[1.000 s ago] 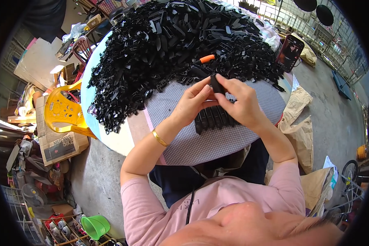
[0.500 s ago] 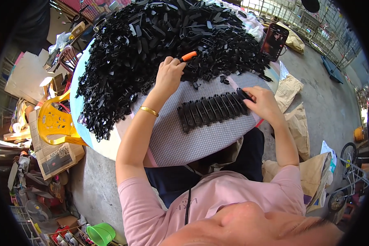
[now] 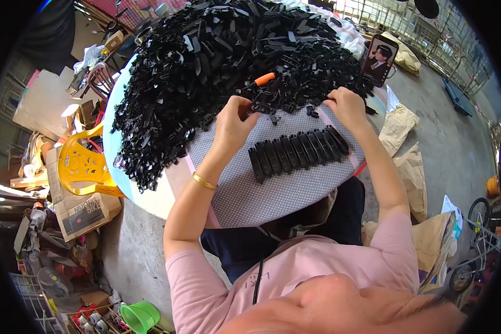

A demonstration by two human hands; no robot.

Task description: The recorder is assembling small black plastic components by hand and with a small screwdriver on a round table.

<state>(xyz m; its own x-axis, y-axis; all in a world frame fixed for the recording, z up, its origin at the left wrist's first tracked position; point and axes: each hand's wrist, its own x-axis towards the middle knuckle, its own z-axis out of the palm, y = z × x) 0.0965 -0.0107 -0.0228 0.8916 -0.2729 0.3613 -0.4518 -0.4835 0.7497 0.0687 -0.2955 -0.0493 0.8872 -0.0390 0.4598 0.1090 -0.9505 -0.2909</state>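
My left hand (image 3: 234, 125) is at the near edge of a large heap of black plastic parts (image 3: 206, 61), its thumb spread from the curled fingers and nothing seen in it. Just beyond it, a tool with an orange handle (image 3: 265, 78) lies on the heap; its dark end blends into the parts. My right hand (image 3: 349, 111) is at the heap's right front edge, thumb and fingertips closed together; what they pinch, if anything, is hidden. Between my forearms, a row of long black plastic pieces (image 3: 298, 152) stands side by side on the grey dotted cloth (image 3: 239, 195).
A phone (image 3: 379, 60) stands upright at the table's right edge. Small loose parts lie along the heap's front. Brown paper bags (image 3: 411, 172) are on the floor to the right. A yellow chair (image 3: 83, 161) and a cardboard box (image 3: 80, 214) stand to the left.
My left hand has let go of the orange-handled tool, which now lies on the heap, and has drawn back. My right hand has left the row's right end and moved forward to the heap.
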